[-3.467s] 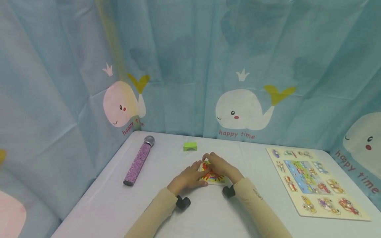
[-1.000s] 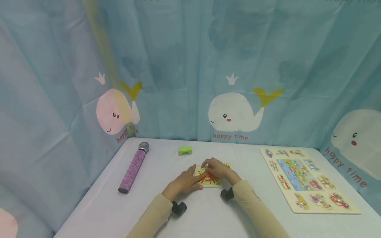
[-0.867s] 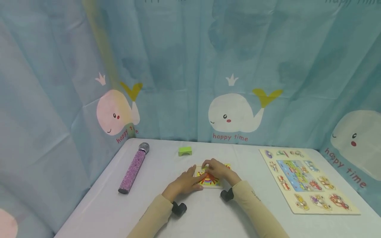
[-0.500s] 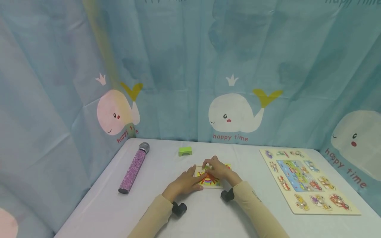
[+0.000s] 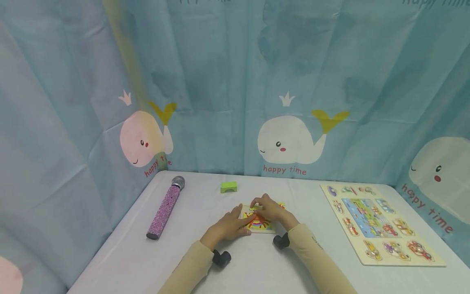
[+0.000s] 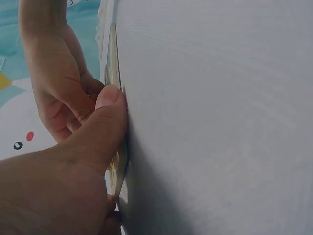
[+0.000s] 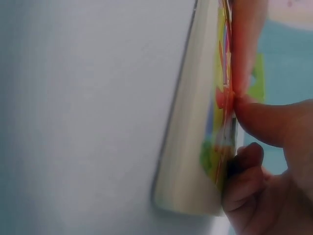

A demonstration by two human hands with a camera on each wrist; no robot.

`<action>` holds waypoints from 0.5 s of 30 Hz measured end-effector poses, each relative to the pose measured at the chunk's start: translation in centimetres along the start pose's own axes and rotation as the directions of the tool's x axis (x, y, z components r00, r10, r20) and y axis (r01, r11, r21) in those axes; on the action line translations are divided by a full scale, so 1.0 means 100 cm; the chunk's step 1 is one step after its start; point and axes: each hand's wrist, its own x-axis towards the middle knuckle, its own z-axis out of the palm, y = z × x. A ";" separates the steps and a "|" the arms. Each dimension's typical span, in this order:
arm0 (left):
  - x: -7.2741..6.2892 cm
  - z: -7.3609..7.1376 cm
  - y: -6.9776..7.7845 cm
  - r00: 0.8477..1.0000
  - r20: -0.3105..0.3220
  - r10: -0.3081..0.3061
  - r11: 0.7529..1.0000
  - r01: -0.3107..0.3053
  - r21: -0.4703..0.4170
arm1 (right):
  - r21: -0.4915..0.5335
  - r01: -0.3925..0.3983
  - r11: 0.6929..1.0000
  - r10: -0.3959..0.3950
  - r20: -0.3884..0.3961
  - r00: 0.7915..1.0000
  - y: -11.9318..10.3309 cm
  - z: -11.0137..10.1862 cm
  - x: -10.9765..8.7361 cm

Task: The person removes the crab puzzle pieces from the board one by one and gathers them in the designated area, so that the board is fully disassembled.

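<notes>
Between the hands lies a small flat puzzle board (image 5: 258, 230) with a red, yellow and rainbow picture, on the white table. My left hand (image 5: 228, 225) holds its left side, thumb along the near edge and a forefinger reaching over the picture. In the left wrist view that thumb (image 6: 108, 98) presses the board's edge. My right hand (image 5: 271, 209) bends over the board's upper part, thumb and forefinger closed on a puzzle piece mostly hidden by them. In the right wrist view its thumb tip meets the red part of the picture (image 7: 222, 98), the other fingers curled beside the board.
A green arch block (image 5: 229, 187) sits behind the board. To the left lies a purple glittery microphone (image 5: 165, 210). A large wooden peg puzzle (image 5: 361, 253) lies at the right. Blue curtains (image 5: 220, 90) with whale prints stand behind and beside the table.
Since the oldest frame the head view has tilted and shifted slightly. The right hand has moved a little to the right over the board, and its fingers flex slightly. The left hand keeps its place.
</notes>
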 end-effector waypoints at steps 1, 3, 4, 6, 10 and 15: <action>0.000 0.000 0.000 1.000 0.002 0.000 1.000 0.000 0.001 | 0.004 -0.012 1.000 0.012 0.005 1.000 0.000 0.000 0.000; 0.000 -0.001 0.001 1.000 0.005 0.002 1.000 -0.001 -0.003 | 0.007 -0.031 0.999 0.031 0.016 0.999 -0.001 -0.001 0.000; 0.000 -0.001 0.001 1.000 0.005 0.003 1.000 -0.003 -0.004 | 0.007 -0.038 0.999 0.038 0.021 0.999 -0.002 -0.001 0.001; 0.000 -0.002 0.001 1.000 0.002 0.007 1.000 -0.007 -0.003 | 0.007 -0.047 0.999 0.046 0.024 0.999 -0.002 -0.001 0.001; 0.001 -0.001 0.000 1.000 0.002 0.008 1.000 -0.008 -0.003 | 0.006 -0.043 0.999 0.043 0.025 0.999 -0.003 -0.001 0.001; 0.001 0.001 -0.001 1.000 0.001 0.006 1.000 -0.006 -0.010 | 0.019 -0.009 1.000 0.009 0.005 1.000 -0.002 -0.001 0.001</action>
